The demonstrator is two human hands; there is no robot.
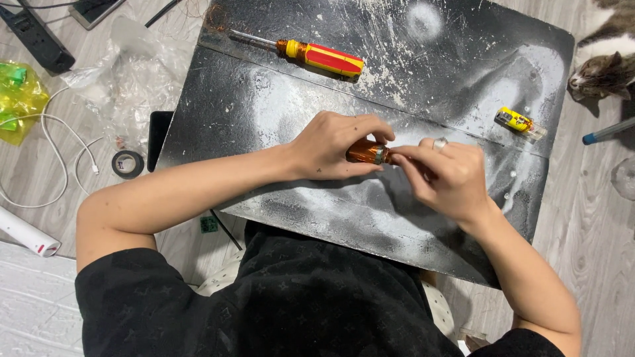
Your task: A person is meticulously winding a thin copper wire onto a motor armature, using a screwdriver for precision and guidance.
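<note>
Here, both hands meet over the middle of a black, paint-spattered tabletop (pixel 264 106), and between them is a small amber piece with a metal collar (pixel 367 153). The left hand (pixel 331 145) is wrapped around the amber end, fingers curled over the top of it. The right hand (pixel 446 175) pinches the end beyond the collar with its fingertips closed narrow; what lies past the collar is hidden under those fingers. A ring (pixel 440 142) sits on one finger of the right hand.

Taking the amber piece as the landmark: up and to the left of it, a screwdriver with a red and yellow handle (pixel 321 56) lies flat on the tabletop, its metal shaft pointing toward the far left corner. Up and to the right of it, near the tabletop's right edge, lies a small yellow object with a clear end (pixel 519 122), well apart from the hands.

Far left of the amber piece, off the tabletop on the pale wood floor, a crumpled clear plastic bag (pixel 132 79) is spread out; whether anything is in it cannot be told. Beside that is a yellow-green plastic bag (pixel 20 96) with something green inside, a white cable (pixel 56 149), and a roll of black tape (pixel 127 164). Far right of the piece, at the upper corner, a grey and white cat (pixel 605 63) lies on the floor.
</note>
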